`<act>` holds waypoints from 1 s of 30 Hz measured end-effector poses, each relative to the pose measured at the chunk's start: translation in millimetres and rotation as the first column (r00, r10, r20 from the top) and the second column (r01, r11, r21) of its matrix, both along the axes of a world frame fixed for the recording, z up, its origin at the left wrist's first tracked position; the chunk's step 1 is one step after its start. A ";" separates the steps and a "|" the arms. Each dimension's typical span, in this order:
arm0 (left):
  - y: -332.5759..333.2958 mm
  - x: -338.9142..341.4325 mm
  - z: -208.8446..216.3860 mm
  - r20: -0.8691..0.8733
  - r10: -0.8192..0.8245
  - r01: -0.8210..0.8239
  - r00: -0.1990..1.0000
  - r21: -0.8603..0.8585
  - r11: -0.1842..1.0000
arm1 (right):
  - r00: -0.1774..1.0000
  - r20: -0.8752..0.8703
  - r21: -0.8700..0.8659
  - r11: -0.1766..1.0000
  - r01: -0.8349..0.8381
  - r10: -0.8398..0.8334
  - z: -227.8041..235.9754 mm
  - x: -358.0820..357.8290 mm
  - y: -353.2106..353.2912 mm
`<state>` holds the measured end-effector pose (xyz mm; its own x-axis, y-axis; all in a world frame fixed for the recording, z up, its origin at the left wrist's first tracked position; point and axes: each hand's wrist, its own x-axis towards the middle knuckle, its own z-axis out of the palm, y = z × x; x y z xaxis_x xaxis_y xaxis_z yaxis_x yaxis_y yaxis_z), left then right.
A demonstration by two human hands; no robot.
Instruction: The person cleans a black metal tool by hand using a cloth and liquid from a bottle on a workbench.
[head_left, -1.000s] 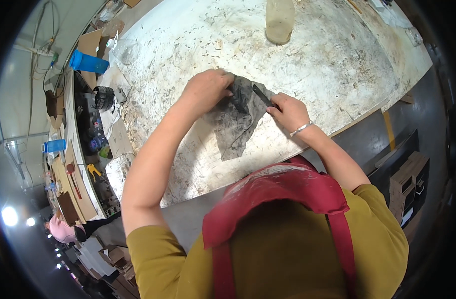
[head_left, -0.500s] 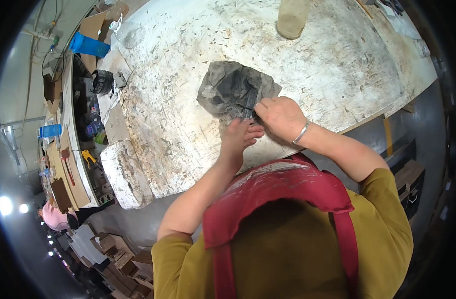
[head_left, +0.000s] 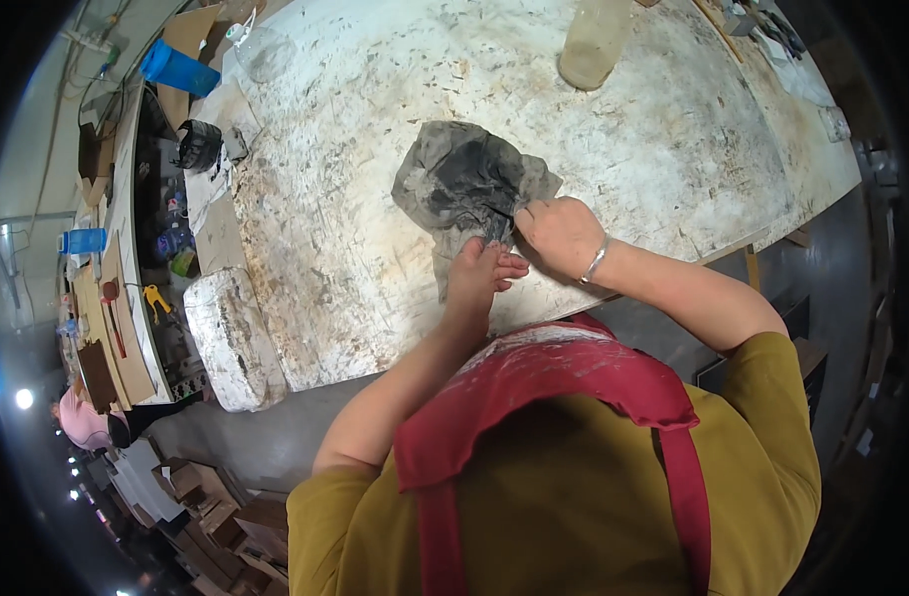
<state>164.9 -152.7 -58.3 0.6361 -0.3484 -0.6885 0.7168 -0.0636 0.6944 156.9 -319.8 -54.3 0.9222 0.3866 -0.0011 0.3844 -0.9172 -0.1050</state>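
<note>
Underneath all else spreads a stained white table (head_left: 345,268). Crumpled grey cloth (head_left: 459,179) lies on it. Cloudy bottle (head_left: 592,50) stands beyond the cloth, rightward. Right hand (head_left: 564,236): fingers curled in at cloth's near right edge. Left hand (head_left: 473,286): fingers half open, touching cloth's near edge. Cannot tell what either grips.

The left hand (head_left: 474,283) had moved from ten o'clock on the grey cloth (head_left: 440,174) to six o'clock, close beside the right hand (head_left: 562,236); the cloth, earlier tapering toward six, had spread broadly toward eleven.
</note>
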 end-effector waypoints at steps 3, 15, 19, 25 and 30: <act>0.0 -2.6 -3.5 0.028 -0.021 0.022 0.999 -0.018 1.000 | 1.000 -0.006 0.001 1.000 0.019 -0.019 -6.0 6.1 -2.0; 16.5 -7.8 10.1 0.061 -0.042 0.041 0.997 0.017 0.999 | 0.998 0.006 0.070 0.996 0.063 -0.064 -1.2 20.0 -5.1; 16.0 -8.6 -2.4 0.028 0.018 -0.018 0.999 -0.006 1.000 | 0.997 0.008 0.116 0.990 0.079 -0.080 11.3 1.1 7.7; 15.9 -10.9 -11.1 -0.005 0.025 -0.025 1.000 -0.021 0.999 | 0.999 0.006 0.047 0.998 0.036 -0.037 -6.2 11.8 9.0; 14.5 -10.9 0.5 0.027 0.030 -0.029 0.999 -0.023 0.999 | 0.998 -0.019 0.045 0.997 0.058 -0.057 -12.0 17.0 6.2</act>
<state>154.0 -138.2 -57.7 0.6646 -0.3446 -0.6630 0.6991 -0.0264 0.7145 174.0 -313.7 -66.4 0.9429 0.3331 -0.0013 0.3289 -0.9318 -0.1532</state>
